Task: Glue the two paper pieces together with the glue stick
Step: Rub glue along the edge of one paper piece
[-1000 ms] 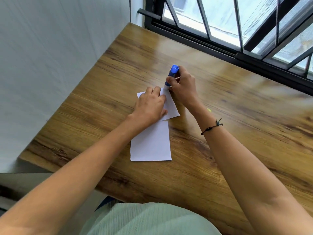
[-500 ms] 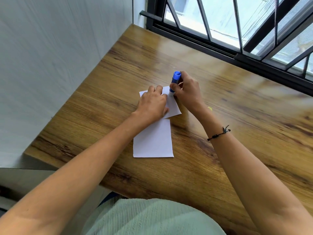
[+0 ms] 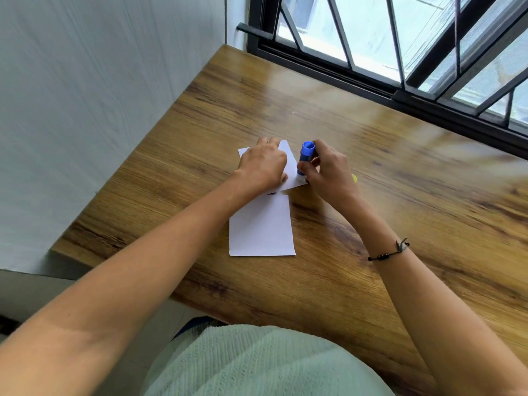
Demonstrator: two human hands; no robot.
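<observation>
Two white paper pieces lie on the wooden table (image 3: 400,195). The nearer paper (image 3: 261,228) lies flat. The farther paper (image 3: 293,170) overlaps its far end at a slight angle. My left hand (image 3: 263,167) presses flat on the farther paper. My right hand (image 3: 328,172) grips a blue glue stick (image 3: 305,157), held nearly upright with its lower end on the right edge of the farther paper. Its tip is hidden by my fingers.
A small yellow object (image 3: 354,178) peeks out behind my right hand. A grey wall (image 3: 100,95) borders the table's left side. A barred window (image 3: 400,38) with a black frame runs along the far edge.
The glue stick has slid from the farther paper's far edge toward me along its right side. My left hand keeps pressing the paper.
</observation>
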